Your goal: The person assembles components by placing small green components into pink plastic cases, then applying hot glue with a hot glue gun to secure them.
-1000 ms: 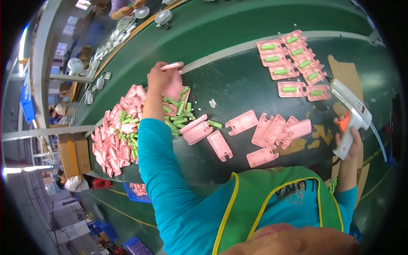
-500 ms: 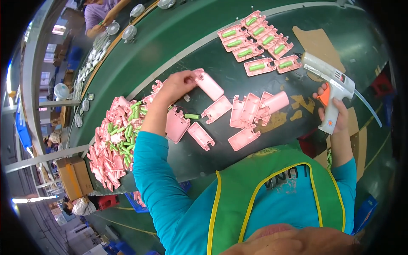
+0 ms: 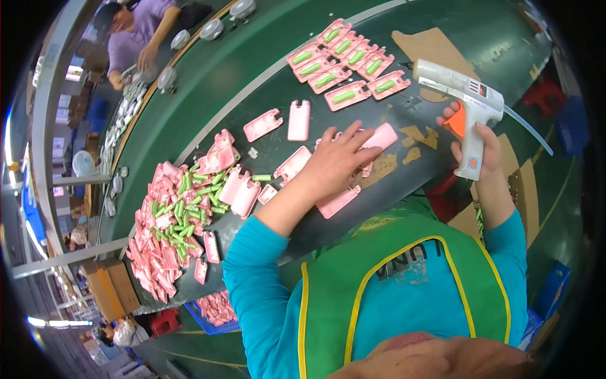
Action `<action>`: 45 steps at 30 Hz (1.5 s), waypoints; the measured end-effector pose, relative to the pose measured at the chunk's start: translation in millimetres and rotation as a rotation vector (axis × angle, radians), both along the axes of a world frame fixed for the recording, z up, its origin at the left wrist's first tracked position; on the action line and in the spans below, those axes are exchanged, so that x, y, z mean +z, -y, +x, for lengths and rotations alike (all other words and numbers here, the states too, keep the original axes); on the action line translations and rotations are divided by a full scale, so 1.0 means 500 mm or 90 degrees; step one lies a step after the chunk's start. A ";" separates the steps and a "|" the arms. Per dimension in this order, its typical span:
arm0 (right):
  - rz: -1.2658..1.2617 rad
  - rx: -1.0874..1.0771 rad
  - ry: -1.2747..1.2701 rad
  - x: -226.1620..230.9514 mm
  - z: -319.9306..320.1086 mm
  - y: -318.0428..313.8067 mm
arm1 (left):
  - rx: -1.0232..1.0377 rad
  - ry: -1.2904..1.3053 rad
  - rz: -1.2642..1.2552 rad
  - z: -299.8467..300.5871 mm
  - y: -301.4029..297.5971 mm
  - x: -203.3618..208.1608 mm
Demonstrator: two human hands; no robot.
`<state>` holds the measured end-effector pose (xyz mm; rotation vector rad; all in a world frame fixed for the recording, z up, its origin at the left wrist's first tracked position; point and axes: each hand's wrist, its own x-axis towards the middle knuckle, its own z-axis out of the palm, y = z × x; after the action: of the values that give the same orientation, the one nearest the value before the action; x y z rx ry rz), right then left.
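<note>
My right hand (image 3: 481,142) is wrapped round the grip of a white hot glue gun (image 3: 464,86) with an orange trigger, its nozzle pointing left. My left hand (image 3: 338,158) lies palm down over several pink plastic shells, fingers spread and touching them. One pink shell (image 3: 382,135) shows beyond its fingertips; others are partly hidden beneath the hand. Two loose pink shells, one open side up (image 3: 262,125) and one back side up (image 3: 298,120), lie left of it. At the far side, rows of pink shells each hold a green cylindrical battery (image 3: 344,96) and thin wires.
A heap of pink shells (image 3: 151,252) mixed with green batteries (image 3: 183,221) covers the table's left end. Flat cardboard (image 3: 435,60) lies beyond the glue gun. Dried glue patches (image 3: 413,134) mark the tabletop. Across the green belt (image 3: 233,60), another person (image 3: 136,47) handles small fans.
My left hand has left a pink shell near the heap and moved right onto the grouped shells, its fingers spreading. The view has shifted; the glue gun stays in my right hand.
</note>
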<state>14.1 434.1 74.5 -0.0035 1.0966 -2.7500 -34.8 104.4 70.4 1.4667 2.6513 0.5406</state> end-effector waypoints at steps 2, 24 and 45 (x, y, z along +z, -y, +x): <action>-0.021 -0.014 -0.014 0.002 -0.004 -0.004 | 0.004 0.013 0.003 -0.008 -0.016 -0.003; 0.325 0.108 0.105 -0.001 -0.096 -0.051 | -0.073 -0.034 -0.024 -0.064 -0.110 -0.023; 0.342 0.111 0.068 0.027 -0.102 -0.037 | 0.114 -0.060 0.101 -0.075 -0.116 -0.058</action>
<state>-36.7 452.9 88.1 0.1118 1.6741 -2.2019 -72.1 162.4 41.5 1.3290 2.8940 0.7277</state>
